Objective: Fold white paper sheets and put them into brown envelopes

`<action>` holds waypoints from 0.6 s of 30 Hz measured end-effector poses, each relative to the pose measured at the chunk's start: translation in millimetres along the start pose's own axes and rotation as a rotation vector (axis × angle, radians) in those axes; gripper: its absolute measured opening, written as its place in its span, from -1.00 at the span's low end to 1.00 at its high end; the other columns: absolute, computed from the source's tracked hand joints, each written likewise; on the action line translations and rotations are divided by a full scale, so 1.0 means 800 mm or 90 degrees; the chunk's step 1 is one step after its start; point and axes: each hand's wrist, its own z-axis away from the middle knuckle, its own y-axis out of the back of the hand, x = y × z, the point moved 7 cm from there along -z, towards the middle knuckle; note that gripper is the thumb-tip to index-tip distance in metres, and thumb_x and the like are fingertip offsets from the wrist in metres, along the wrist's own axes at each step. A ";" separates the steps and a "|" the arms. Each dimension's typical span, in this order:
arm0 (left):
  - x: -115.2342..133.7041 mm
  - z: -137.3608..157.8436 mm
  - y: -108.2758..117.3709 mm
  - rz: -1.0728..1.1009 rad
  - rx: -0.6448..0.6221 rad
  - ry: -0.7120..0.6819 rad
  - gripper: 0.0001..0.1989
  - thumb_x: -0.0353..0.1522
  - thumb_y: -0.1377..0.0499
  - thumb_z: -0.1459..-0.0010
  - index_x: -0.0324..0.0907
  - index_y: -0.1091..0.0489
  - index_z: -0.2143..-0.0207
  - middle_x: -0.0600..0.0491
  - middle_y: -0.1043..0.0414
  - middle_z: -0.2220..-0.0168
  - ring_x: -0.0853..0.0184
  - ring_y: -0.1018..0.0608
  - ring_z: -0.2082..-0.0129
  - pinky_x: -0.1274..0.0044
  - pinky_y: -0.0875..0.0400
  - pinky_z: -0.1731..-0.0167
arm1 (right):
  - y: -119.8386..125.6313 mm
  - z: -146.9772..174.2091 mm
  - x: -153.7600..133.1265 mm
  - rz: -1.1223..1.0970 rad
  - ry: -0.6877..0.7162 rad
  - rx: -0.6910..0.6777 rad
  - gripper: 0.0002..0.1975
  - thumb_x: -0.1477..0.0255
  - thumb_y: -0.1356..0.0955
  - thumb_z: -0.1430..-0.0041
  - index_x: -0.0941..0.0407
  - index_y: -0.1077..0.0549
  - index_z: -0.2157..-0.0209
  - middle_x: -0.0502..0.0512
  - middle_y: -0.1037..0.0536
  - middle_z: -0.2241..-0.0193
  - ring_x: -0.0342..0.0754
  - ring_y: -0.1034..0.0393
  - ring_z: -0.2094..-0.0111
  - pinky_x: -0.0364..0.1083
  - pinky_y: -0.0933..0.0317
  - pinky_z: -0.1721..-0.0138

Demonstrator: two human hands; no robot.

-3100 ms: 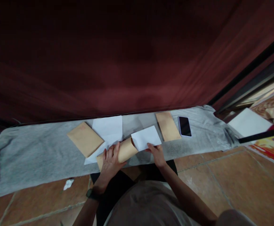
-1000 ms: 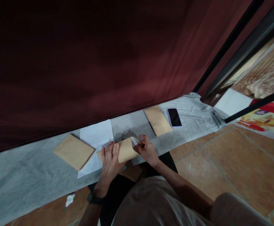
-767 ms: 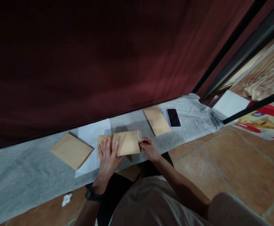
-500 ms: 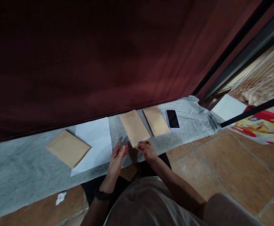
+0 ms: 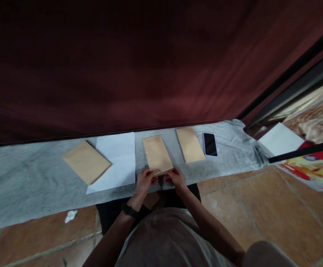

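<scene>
In the head view a tan paper envelope [image 5: 158,154] lies in front of me on the grey cloth, its near edge slightly raised. My left hand [image 5: 145,181] pinches the near left corner, fingers curled. At the near right corner, my right hand [image 5: 176,178] grips the same envelope with bent fingers. To the right of it is a second tan envelope [image 5: 190,144], untouched. A third tan envelope [image 5: 87,162] rests at an angle over white paper sheets [image 5: 119,159] on the left.
A phone [image 5: 210,144] with a dark screen lies right of the envelopes. Grey cloth [image 5: 33,178] covers the narrow bench, with a dark red curtain [image 5: 139,74] behind. A crumpled white scrap [image 5: 70,216] is on the tiled floor [image 5: 228,207]. A colourful box [image 5: 314,167] stands at right.
My left hand has closed from open beside the envelope onto its near left corner. My right hand still grips the near right corner. The camera view has shifted a little.
</scene>
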 end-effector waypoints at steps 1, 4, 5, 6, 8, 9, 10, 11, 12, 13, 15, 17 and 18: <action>-0.001 -0.001 0.004 -0.009 0.006 0.002 -0.75 -0.24 -0.36 0.05 -0.19 -0.42 0.41 0.14 -0.47 0.64 0.42 -0.49 0.68 0.62 -0.38 0.64 | 0.008 0.000 -0.003 0.036 0.026 0.016 -0.62 0.19 -0.48 0.08 0.09 -0.48 0.23 0.00 -0.55 0.45 -0.07 -0.40 0.53 -0.09 -0.37 0.51; -0.003 -0.005 0.012 -0.034 0.022 0.006 -0.79 -0.29 -0.33 0.01 -0.18 -0.38 0.41 0.16 -0.43 0.66 0.42 -0.47 0.71 0.62 -0.35 0.67 | 0.026 0.007 -0.034 0.260 0.230 0.073 -0.66 0.29 -0.37 -0.15 0.09 -0.46 0.05 0.12 -0.58 0.25 0.02 -0.49 0.31 0.03 -0.46 0.23; -0.004 -0.006 0.012 -0.043 0.027 0.005 -0.80 -0.29 -0.32 0.00 -0.17 -0.36 0.40 0.17 -0.43 0.66 0.42 -0.47 0.72 0.62 -0.34 0.68 | 0.025 0.013 -0.047 0.358 0.321 0.070 -0.67 0.35 -0.33 -0.21 0.10 -0.46 0.00 0.19 -0.58 0.15 0.06 -0.50 0.18 0.08 -0.43 0.08; -0.004 -0.006 0.013 -0.053 0.031 0.003 -0.80 -0.30 -0.31 -0.01 -0.16 -0.34 0.38 0.18 -0.42 0.66 0.41 -0.46 0.73 0.62 -0.32 0.69 | 0.019 0.018 -0.056 0.450 0.405 0.047 -0.66 0.40 -0.29 -0.25 0.11 -0.46 -0.05 0.24 -0.56 0.05 0.09 -0.48 0.04 0.11 -0.38 -0.05; -0.003 -0.005 0.016 -0.076 0.041 -0.006 -0.79 -0.30 -0.30 -0.03 -0.15 -0.32 0.35 0.21 -0.39 0.67 0.41 -0.43 0.74 0.62 -0.28 0.70 | 0.002 0.026 -0.064 0.591 0.521 -0.054 -0.62 0.46 -0.25 -0.31 0.09 -0.43 -0.13 0.26 -0.48 -0.12 0.09 -0.37 -0.16 0.14 -0.26 -0.21; -0.002 -0.003 0.018 -0.087 0.045 -0.012 -0.78 -0.30 -0.30 -0.03 -0.14 -0.31 0.33 0.23 -0.37 0.68 0.42 -0.41 0.75 0.62 -0.26 0.70 | -0.006 0.029 -0.063 0.648 0.559 -0.113 -0.60 0.48 -0.24 -0.33 0.08 -0.41 -0.17 0.24 -0.45 -0.17 0.08 -0.32 -0.21 0.14 -0.21 -0.25; -0.002 -0.001 0.022 -0.095 0.049 -0.016 -0.78 -0.31 -0.30 -0.04 -0.13 -0.31 0.31 0.25 -0.34 0.69 0.42 -0.40 0.76 0.63 -0.24 0.70 | -0.012 0.031 -0.061 0.696 0.585 -0.161 -0.59 0.49 -0.23 -0.36 0.06 -0.40 -0.20 0.22 -0.44 -0.20 0.07 -0.30 -0.24 0.15 -0.17 -0.28; -0.001 0.003 0.027 -0.110 0.058 -0.023 -0.78 -0.32 -0.30 -0.04 -0.12 -0.32 0.29 0.26 -0.33 0.69 0.41 -0.39 0.75 0.62 -0.23 0.69 | -0.016 0.032 -0.059 0.736 0.602 -0.193 -0.58 0.49 -0.23 -0.37 0.05 -0.38 -0.21 0.20 -0.43 -0.21 0.07 -0.29 -0.25 0.16 -0.14 -0.30; 0.001 0.008 0.034 -0.140 0.078 -0.040 -0.77 -0.33 -0.30 -0.04 -0.11 -0.33 0.27 0.25 -0.33 0.68 0.39 -0.41 0.72 0.61 -0.25 0.66 | -0.018 0.032 -0.056 0.769 0.610 -0.209 -0.58 0.49 -0.23 -0.38 0.04 -0.38 -0.22 0.19 -0.43 -0.22 0.07 -0.29 -0.25 0.17 -0.12 -0.31; 0.005 0.013 0.041 -0.188 0.109 -0.070 -0.78 -0.33 -0.30 -0.05 -0.10 -0.34 0.24 0.22 -0.35 0.65 0.36 -0.46 0.67 0.59 -0.29 0.61 | -0.019 0.031 -0.054 0.791 0.614 -0.212 -0.58 0.49 -0.23 -0.39 0.03 -0.38 -0.22 0.18 -0.44 -0.22 0.06 -0.30 -0.25 0.18 -0.11 -0.31; 0.022 0.023 0.049 -0.326 0.174 -0.171 -0.84 -0.34 -0.25 -0.12 -0.08 -0.39 0.21 0.11 -0.45 0.52 0.26 -0.57 0.48 0.51 -0.42 0.43 | -0.018 0.030 -0.051 0.812 0.617 -0.198 -0.58 0.48 -0.23 -0.39 0.04 -0.37 -0.23 0.18 -0.43 -0.23 0.06 -0.30 -0.25 0.17 -0.10 -0.31; 0.046 0.026 0.033 -0.462 0.172 -0.313 -0.88 -0.34 -0.15 -0.23 -0.08 -0.44 0.18 -0.03 -0.55 0.32 0.15 -0.61 0.22 0.38 -0.47 0.17 | -0.018 0.030 -0.047 0.819 0.620 -0.181 -0.56 0.48 -0.23 -0.38 0.04 -0.36 -0.25 0.18 -0.42 -0.24 0.07 -0.30 -0.25 0.17 -0.09 -0.32; 0.057 0.023 0.016 -0.504 0.134 -0.384 -0.83 -0.36 -0.10 -0.26 -0.09 -0.46 0.15 -0.10 -0.56 0.19 0.10 -0.59 0.08 0.31 -0.44 0.03 | -0.018 0.030 -0.046 0.819 0.622 -0.171 -0.55 0.48 -0.23 -0.37 0.05 -0.35 -0.25 0.18 -0.41 -0.25 0.07 -0.29 -0.26 0.18 -0.08 -0.32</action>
